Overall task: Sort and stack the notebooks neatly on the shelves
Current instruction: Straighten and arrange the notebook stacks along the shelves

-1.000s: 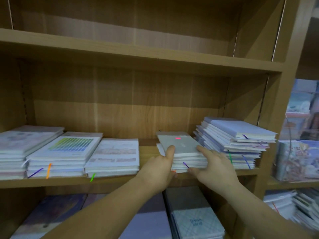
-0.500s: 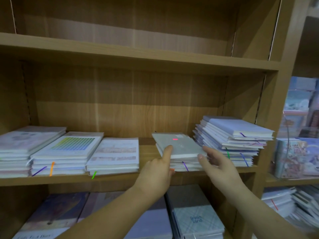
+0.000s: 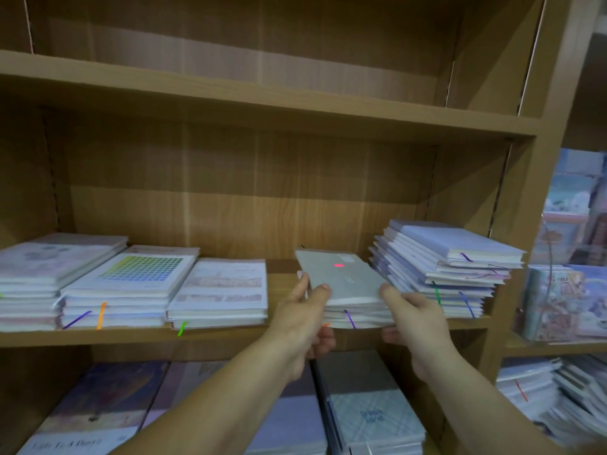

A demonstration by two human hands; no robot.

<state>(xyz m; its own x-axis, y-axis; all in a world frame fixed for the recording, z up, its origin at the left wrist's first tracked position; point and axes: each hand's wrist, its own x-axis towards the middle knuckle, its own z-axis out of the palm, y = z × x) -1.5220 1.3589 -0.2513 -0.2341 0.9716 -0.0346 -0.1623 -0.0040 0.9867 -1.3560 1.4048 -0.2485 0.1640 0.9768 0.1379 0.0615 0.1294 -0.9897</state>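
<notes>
Both hands now clamp the notebook stack (image 3: 345, 284).
Left hand (image 3: 302, 320) and right hand (image 3: 414, 313) went from touching to pinching its sides, thumbs on top, fingers under. Stack sits on the middle shelf (image 3: 131, 338), tall pile (image 3: 443, 267) at its 3 o'clock. Looks ready to lift.

Notebook stacks on wood-grain shelving (image 3: 230, 106): colours and patterns
Shelving: light brown grain. Grey stack (image 3: 341, 277): pale grey-green top cover, small red-pink mark, white page edges, purple ribbon (image 3: 349, 318). Right of the grey stack, lilac stack (image 3: 453, 244): lavender covers, cream edges, green ribbon (image 3: 437, 294), blue ribbon (image 3: 467, 303). Left of the grey stack, banded stack (image 3: 223, 284): white cover with faded pink-beige bands, lime ribbon (image 3: 181, 328); further left, grid stack (image 3: 141, 267): small squares running yellow-green to blue, orange ribbon (image 3: 101, 315), violet ribbon (image 3: 77, 320); furthest left, pale stack (image 3: 49, 257): washed pink-grey cover. Below the grey stack, plaid notebook (image 3: 371, 418): pale teal-grey check, dark blue lettering.
</notes>
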